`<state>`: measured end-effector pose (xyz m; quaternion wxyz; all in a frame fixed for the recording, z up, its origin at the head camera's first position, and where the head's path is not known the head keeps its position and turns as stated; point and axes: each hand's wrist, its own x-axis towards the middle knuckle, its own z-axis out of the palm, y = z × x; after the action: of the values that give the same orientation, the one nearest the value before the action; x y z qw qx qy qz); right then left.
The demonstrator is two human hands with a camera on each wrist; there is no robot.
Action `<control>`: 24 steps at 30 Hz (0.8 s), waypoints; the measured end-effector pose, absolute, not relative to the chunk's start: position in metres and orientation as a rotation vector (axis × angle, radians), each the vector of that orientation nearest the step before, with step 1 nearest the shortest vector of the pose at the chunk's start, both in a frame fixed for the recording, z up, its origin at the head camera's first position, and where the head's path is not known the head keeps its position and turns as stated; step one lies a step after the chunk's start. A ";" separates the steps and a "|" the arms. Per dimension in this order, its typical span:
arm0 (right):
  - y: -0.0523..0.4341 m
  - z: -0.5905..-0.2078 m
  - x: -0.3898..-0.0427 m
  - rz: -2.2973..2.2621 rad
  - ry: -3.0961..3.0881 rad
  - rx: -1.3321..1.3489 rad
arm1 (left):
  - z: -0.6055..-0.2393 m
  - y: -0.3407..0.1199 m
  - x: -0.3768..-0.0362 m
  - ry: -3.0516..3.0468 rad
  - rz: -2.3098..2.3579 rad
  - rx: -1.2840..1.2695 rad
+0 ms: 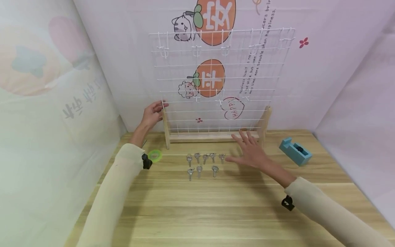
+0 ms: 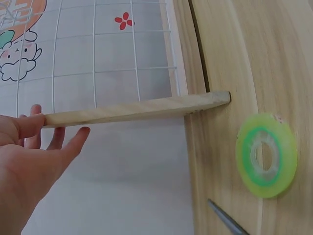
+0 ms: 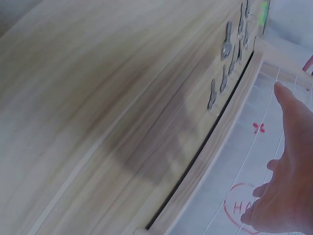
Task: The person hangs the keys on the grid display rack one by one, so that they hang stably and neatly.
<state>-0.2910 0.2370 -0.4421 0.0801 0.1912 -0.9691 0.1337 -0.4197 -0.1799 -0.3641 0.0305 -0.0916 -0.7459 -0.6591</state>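
White wire rack [image 1: 220, 82]: left hand [image 1: 152, 115] grasped its wooden post; right hand [image 1: 251, 151] hovered before it, fingers spread. Eight keys [image 1: 203, 163] lay unhung in front.

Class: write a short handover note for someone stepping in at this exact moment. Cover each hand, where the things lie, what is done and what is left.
Left hand: grips the left wooden post of the wire grid rack.
Right hand: open, above the table in front of the rack's base, holding nothing.
Eight keys lie in two rows on the table.
Green tape roll by the left wrist; blue dispenser at right.
Done: no key hangs on the rack's hooks.
Left: apparently all eight keys.
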 end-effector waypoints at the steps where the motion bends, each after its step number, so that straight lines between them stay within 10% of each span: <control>1: 0.233 -0.442 -0.292 0.412 -2.901 0.579 | -0.364 -0.180 -0.420 -2.287 -2.054 -0.274; 24: 0.142 -0.467 -0.330 0.844 -2.816 0.807 | -0.368 -0.184 -0.429 -2.283 -2.114 -0.281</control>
<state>-0.3296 0.1423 -0.4672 0.0467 0.2644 -0.9227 0.2767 -0.4287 -0.1844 -0.3677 0.0085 -0.0901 -0.7307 -0.6766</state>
